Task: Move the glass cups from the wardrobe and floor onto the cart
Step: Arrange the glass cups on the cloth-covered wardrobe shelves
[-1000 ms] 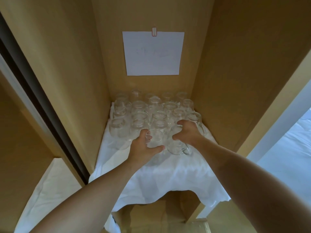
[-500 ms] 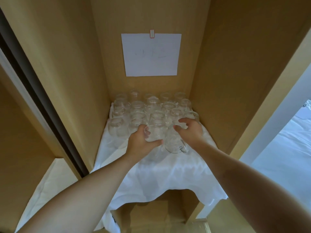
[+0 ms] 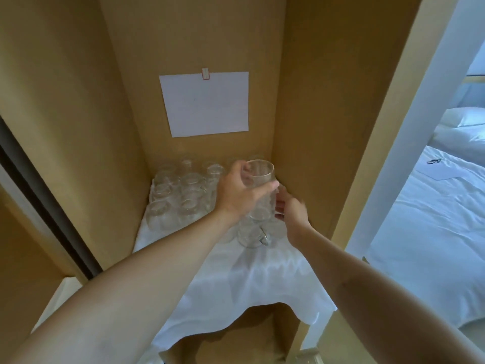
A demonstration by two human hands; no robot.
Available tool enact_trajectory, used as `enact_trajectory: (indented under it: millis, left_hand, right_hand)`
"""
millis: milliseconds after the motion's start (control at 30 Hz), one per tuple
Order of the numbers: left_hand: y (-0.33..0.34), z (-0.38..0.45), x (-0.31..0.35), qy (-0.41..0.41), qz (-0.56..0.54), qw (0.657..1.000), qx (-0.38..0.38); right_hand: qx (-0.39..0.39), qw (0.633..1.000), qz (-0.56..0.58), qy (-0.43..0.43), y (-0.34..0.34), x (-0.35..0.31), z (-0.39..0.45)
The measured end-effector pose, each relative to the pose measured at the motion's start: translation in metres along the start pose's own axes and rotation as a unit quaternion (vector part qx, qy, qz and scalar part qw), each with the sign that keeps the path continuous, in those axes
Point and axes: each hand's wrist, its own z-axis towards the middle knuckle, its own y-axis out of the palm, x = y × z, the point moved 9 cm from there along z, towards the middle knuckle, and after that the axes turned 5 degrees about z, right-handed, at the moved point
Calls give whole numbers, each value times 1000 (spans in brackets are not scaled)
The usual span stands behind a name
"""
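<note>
Wardrobe [image 3: 309, 88] bay surrounds both hands; white cloth [image 3: 252, 279] covers the shelf below them and drapes off the front edge toward the person. White paper sheet [image 3: 206, 103] clipped to the back panel, above the hands. Cluster of glass cups [image 3: 181, 198] stands on the cloth to the left of the left hand; more sit under and behind both hands, incl. a handled one [image 3: 253, 233] just below them. Left hand [image 3: 237, 193] wrapped round the lifted cup [image 3: 259, 182], thumb across the near side, fingers round the far side, cup upright and clear of the cloth. Right hand [image 3: 291, 208] is just right of that cup, low on its body; blurred, can't tell if it's gripping anything or only reaching. Handling guess: rigid, light, smooth and slippery, brittle, and packed so tight that neighbours will clink. Grip mid-body with a full wrap, not the rim; lift straight up before swinging out. Cart not in view.
</note>
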Motion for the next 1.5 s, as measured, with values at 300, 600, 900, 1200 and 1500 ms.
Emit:
enact_trajectory:
  millis: [300, 600, 900, 1200, 1500]
  left_hand:
    - [33, 6, 18, 4, -50, 998, -40]
    - [2, 26, -34, -2, 248, 967, -62]
    - [-3, 24, -56, 28, 310, 948, -70]
    - [-11, 19, -75, 20, 337, 939, -70]
    - [-28, 18, -89, -4, 356, 934, -30]
  right_hand:
    - [-146, 918, 339, 143, 14, -3, -18]
    - [57, 998, 34, -12, -38, -52, 3]
    - [25, 821, -513, -248, -8, -107, 6]
    - [-51, 774, -590, -225, 6, -46, 28]
    - [-89, 753, -611, -227, 22, -16, 43]
